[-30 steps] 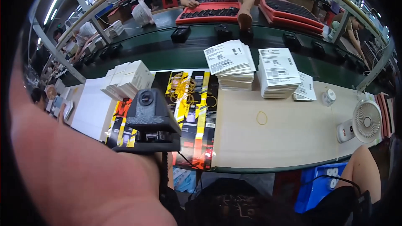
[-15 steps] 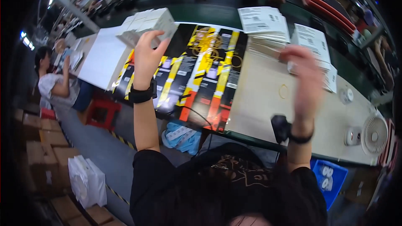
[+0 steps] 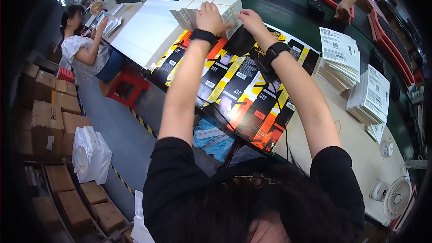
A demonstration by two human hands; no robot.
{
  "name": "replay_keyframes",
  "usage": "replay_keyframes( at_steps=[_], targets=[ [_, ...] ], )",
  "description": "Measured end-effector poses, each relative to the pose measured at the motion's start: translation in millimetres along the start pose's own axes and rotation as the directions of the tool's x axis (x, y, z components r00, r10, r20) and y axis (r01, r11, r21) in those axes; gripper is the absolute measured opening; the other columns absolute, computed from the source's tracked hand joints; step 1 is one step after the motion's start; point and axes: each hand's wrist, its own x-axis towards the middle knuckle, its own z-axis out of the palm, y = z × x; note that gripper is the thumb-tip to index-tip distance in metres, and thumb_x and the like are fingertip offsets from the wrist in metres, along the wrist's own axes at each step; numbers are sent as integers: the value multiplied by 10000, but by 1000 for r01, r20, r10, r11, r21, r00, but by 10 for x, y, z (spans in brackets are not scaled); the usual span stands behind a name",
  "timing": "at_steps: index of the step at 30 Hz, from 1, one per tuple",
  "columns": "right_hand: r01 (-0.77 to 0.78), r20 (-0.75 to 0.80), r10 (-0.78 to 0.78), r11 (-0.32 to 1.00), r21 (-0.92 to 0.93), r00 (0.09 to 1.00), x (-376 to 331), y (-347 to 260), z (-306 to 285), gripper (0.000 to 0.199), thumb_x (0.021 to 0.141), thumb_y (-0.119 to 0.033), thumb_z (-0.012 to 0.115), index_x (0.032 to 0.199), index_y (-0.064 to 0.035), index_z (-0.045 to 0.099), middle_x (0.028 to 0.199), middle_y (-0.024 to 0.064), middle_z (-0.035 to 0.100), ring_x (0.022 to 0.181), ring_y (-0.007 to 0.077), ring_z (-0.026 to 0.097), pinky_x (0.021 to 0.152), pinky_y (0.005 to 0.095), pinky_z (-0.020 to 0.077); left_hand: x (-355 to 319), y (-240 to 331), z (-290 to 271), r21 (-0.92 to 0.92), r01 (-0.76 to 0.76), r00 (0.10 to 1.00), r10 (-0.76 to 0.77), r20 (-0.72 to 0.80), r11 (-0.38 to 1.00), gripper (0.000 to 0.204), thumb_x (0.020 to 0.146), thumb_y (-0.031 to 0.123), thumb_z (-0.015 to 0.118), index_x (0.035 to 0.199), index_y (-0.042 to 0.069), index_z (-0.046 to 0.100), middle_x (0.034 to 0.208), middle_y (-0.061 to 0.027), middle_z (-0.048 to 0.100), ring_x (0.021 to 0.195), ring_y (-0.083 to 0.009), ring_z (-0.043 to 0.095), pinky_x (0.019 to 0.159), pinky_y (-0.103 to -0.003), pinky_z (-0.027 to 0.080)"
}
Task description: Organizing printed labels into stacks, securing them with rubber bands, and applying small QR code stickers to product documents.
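My left hand [image 3: 210, 19] lies against the near side of a block of white folded leaflets [image 3: 227, 1], fingers stretched up along it and thumb apart. At the block's right end, my right hand [image 3: 252, 21] has its fingers pinched together; what they hold, if anything, is too small to make out. Both wrists wear black bands. A dark object [image 3: 266, 67] hangs below my right wrist, its kind unclear. Yellow rubber bands [image 3: 275, 34] lie partly hidden behind my right forearm, on black, yellow and orange printed sheets [image 3: 229, 85].
Two leaflet stacks [image 3: 340, 56] [image 3: 370, 92] stand on the right of the bench, near a small white fan [image 3: 398, 197]. A white board [image 3: 150, 22] lies at left. One person sits by a red stool [image 3: 128, 87]; another person's hand [image 3: 344, 11] is across the bench by red trays.
My view has turned, shifting the bench in the picture. Both hands have come to the leaflet block; my right hand has crossed leftward from beside the right-hand stacks, its fingers now pinched.
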Motion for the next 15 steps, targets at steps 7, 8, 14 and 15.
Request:
replay_keyframes(
  at_steps=[7, 8, 14, 15],
  targets=[
    [193, -64, -207, 965, -177, 976, 111, 149, -155, 423, 770, -293, 623, 1078, -12, 548, 998, 146, 593, 904, 229, 572, 785, 308, 443, -187, 432, 101, 121, 100, 961, -64, -268, 988, 685, 608, 418, 694, 1113, -2, 500, 1065, -173, 528, 1047, -307, 460, 892, -501, 340],
    [169, -82, -187, 968, -186, 979, 75, 130, -188, 428, 767, -302, 629, 1080, -21, 549, 998, 153, 592, 910, 237, 571, 791, 314, 442, -194, 464, 66, 97, 102, 957, -72, -279, 990, 640, 613, 419, 689, 1072, 7, 519, 1044, -171, 536, 1042, -318, 463, 895, -490, 340],
    [320, -10, -350, 867, -382, 937, -367, -40, -685, 353, 783, -274, 622, 1054, -54, 571, 978, 132, 593, 898, 235, 573, 794, 309, 446, -125, 388, -136, 27, 110, 963, -100, -249, 994, 617, 594, 371, 709, 1097, 71, 513, 967, -148, 553, 947, -316, 495, 843, -453, 373],
    [357, 84, -352, 856, -373, 932, -454, -89, -823, 324, 791, -258, 615, 1043, -59, 578, 976, 122, 593, 897, 234, 573, 794, 305, 446, -102, 330, -189, -36, 94, 974, -100, -203, 995, 601, 593, 342, 711, 1086, 66, 506, 962, -155, 546, 945, -324, 490, 834, -437, 380]
  ],
)
